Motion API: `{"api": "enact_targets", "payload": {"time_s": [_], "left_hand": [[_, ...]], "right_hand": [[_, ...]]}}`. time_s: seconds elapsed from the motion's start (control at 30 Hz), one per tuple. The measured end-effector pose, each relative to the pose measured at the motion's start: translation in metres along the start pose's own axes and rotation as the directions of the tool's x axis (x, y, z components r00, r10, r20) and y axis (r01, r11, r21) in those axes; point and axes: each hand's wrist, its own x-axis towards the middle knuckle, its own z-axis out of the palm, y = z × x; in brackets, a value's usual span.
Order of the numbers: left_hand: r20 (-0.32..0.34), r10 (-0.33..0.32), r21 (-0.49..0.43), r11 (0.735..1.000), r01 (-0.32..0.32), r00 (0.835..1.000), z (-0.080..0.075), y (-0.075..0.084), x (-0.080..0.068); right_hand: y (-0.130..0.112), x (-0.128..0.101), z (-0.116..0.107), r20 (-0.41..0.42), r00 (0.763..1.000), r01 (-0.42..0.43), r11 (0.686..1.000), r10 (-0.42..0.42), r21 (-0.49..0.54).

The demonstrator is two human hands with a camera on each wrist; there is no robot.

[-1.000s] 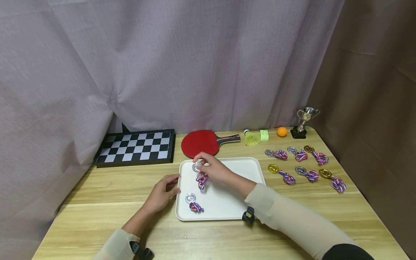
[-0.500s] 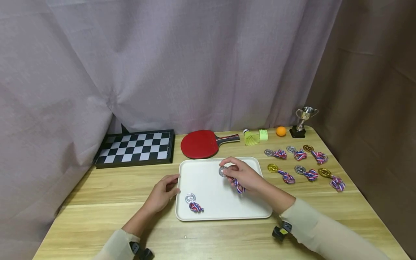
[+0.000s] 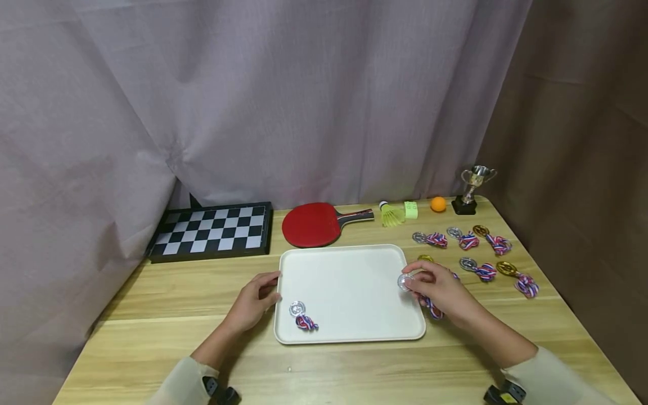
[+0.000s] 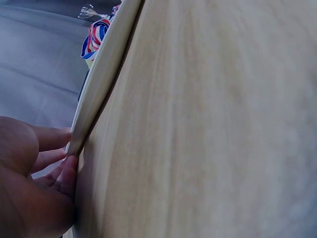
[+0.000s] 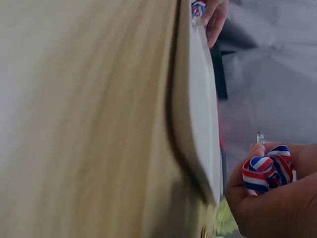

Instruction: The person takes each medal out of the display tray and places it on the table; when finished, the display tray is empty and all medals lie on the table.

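Observation:
At the white tray's point(image 3: 354, 292) left edge, my left hand point(image 3: 255, 301) grips the rim between thumb and fingers, also seen close up in the left wrist view. My right hand point(image 3: 442, 289) pinches a silver medal point(image 3: 404, 282) over the tray's right rim. Its bundled red, white and blue ribbon point(image 5: 267, 171) shows against the palm in the right wrist view. Another silver medal point(image 3: 297, 309) with a knotted ribbon lies in the tray's lower left part. A gold medal point(image 3: 426, 258) is partly hidden behind my right hand.
Several gold and silver medals point(image 3: 468, 264) lie right of the tray. Along the back stand or lie a chessboard point(image 3: 212, 230), a red table tennis bat point(image 3: 310, 224), a shuttlecock point(image 3: 392, 215), a yellow-green block point(image 3: 411, 210), an orange ball point(image 3: 438, 204) and a trophy cup point(image 3: 473, 188).
My right hand has carried the silver medal from the tray's upper left across to its right rim. My left hand and the tray have stayed where they were.

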Motion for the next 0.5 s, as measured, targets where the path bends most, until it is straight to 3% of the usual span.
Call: {"api": "enact_targets", "payload": {"time_s": [0.27,0.5], "left_hand": [[0.004,-0.012,-0.015,1.0,0.012,1.0,0.0,0.001,0.0],[-0.006,-0.016,-0.006,1.0,0.015,1.0,0.001,0.0,0.001]], "right_hand": [[0.029,-0.023,-0.03,-0.079,0.997,-0.028,0.989,0.017,-0.145],[0.038,-0.032,-0.036,-0.121,0.992,-0.057,0.972,0.03,-0.229]]}}
